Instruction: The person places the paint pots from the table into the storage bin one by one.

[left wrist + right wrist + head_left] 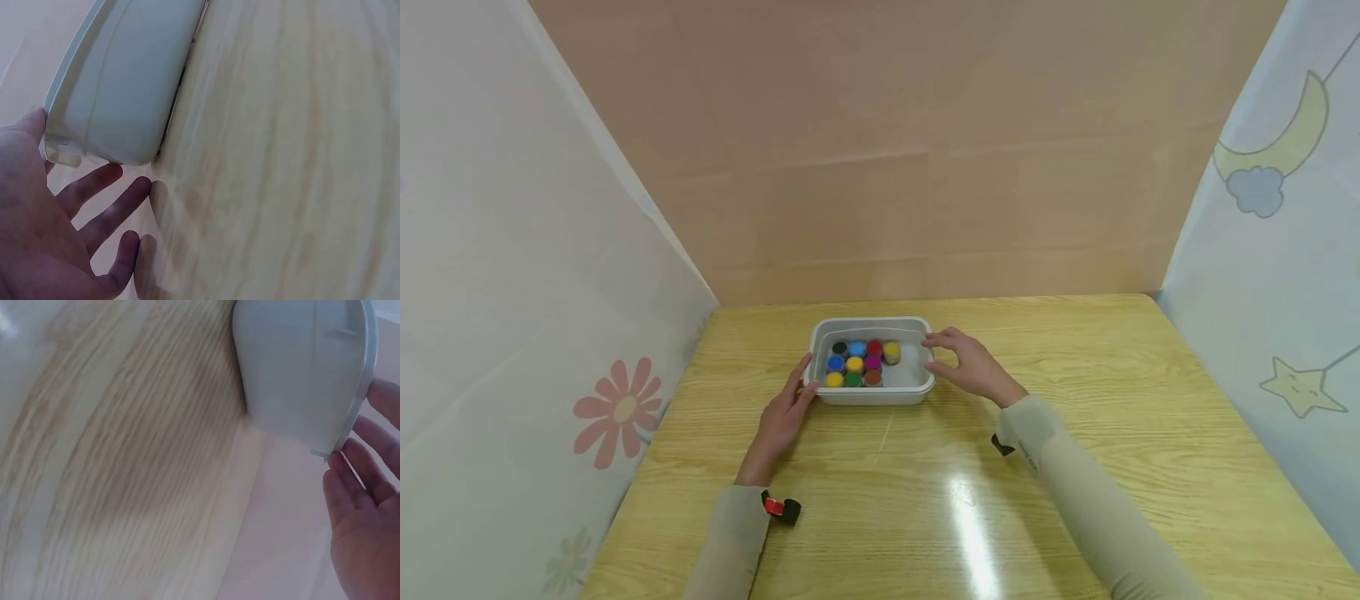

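A white plastic container (872, 398) sits on the wooden table toward the back. Inside, several small paint pots (854, 364) with coloured tops stand in rows, mostly toward the left. One yellow-topped pot (891, 351) is at the right of the back row. My left hand (782, 415) holds the container's left end, thumb at the rim; in the left wrist view its lower fingers (119, 215) are spread beneath the rim. On the opposite end, my right hand (972, 367) grips the rim with thumb and fingertips, seen at the rim's edge in the right wrist view.
The wooden table (880, 500) reaches a brown paper-like backdrop (880, 208) behind the container. Pale printed sheets stand along the left (512, 250) and right (1285, 275) sides. Dark bands show at both sleeve cuffs.
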`<state>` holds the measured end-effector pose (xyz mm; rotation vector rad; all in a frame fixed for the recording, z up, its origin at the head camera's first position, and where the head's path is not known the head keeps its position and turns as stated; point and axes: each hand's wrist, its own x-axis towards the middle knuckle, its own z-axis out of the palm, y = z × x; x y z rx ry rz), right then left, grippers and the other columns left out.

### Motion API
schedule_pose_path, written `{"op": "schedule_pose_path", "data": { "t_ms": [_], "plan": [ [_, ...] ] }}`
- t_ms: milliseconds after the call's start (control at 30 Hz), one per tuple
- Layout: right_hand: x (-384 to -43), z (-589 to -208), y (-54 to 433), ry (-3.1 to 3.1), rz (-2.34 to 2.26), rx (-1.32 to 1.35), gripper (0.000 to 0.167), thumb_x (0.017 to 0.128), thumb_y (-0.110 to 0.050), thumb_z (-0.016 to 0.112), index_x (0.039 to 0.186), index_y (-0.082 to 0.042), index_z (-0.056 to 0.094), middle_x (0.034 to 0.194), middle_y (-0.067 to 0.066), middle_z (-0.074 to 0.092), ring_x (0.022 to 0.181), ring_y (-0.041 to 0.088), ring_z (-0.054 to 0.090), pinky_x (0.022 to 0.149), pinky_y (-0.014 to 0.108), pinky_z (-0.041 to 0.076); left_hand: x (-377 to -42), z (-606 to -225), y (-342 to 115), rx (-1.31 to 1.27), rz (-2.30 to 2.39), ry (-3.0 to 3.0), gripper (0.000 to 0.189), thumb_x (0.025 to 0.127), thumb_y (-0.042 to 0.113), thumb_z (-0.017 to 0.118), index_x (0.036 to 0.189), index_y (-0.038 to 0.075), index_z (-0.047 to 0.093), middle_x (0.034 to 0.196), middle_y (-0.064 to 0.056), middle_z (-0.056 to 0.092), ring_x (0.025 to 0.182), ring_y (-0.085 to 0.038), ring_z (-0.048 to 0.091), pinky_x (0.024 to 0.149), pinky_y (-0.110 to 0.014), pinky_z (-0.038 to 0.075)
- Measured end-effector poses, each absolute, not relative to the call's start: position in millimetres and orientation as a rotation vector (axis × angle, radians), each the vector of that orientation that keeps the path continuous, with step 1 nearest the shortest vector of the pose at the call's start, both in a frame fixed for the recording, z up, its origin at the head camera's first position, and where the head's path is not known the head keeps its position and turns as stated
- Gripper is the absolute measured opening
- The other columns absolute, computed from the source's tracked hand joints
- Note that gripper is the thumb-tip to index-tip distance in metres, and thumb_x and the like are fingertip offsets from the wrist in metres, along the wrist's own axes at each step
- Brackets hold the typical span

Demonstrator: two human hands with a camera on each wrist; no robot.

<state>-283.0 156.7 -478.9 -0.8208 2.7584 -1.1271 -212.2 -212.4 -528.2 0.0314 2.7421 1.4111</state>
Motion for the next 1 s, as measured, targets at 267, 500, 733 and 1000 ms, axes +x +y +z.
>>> {"op": "schedule_pose_path", "data": {
  "t_ms": [267, 500, 733, 1000],
  "plan": [
    [-286, -487, 163, 2.741, -1.189, -0.806, 0.052, 0.096, -0.030, 0.076, 0.141, -0.007, 0.064, 0.135, 0.011, 0.064, 0.131, 0.037, 0.058, 0.110, 0.059, 0.045, -213, -531, -211, 0.044, 1.436, 2.738, 0.058, 0.103, 0.068, 0.040, 0.158, 0.058, 0.022, 0.160, -0.010, 0.048, 0.135, -0.039, 0.059, 0.114, -0.069, 0.034],
    [-285, -490, 166, 2.754, -1.213, -0.773, 0.052, 0.096, -0.031, 0.076, 0.140, -0.008, 0.065, 0.143, 0.011, 0.061, 0.137, 0.037, 0.054, 0.114, 0.058, 0.042, -215, -531, -208, 0.048, 1.455, 2.729, 0.058, 0.103, 0.069, 0.041, 0.157, 0.059, 0.024, 0.155, -0.013, 0.053, 0.134, -0.039, 0.059, 0.114, -0.069, 0.035],
    [-284, -488, 164, 2.778, -1.160, -0.789, 0.050, 0.097, -0.027, 0.074, 0.140, -0.005, 0.064, 0.143, 0.013, 0.060, 0.135, 0.037, 0.055, 0.113, 0.058, 0.043, -216, -529, -208, 0.049, 1.459, 2.717, 0.058, 0.103, 0.068, 0.041, 0.158, 0.057, 0.025, 0.154, -0.015, 0.054, 0.134, -0.039, 0.059, 0.114, -0.068, 0.036],
    [-275, -477, 179, 2.776, -1.005, -0.817, 0.057, 0.102, -0.032, 0.067, 0.153, -0.009, 0.051, 0.159, 0.014, 0.044, 0.147, 0.041, 0.041, 0.115, 0.064, 0.037, -218, -519, -220, 0.109, 1.337, 2.780, 0.061, 0.107, 0.062, 0.037, 0.164, 0.046, 0.021, 0.158, -0.012, 0.049, 0.129, -0.039, 0.061, 0.110, -0.068, 0.040]
  ]
}}
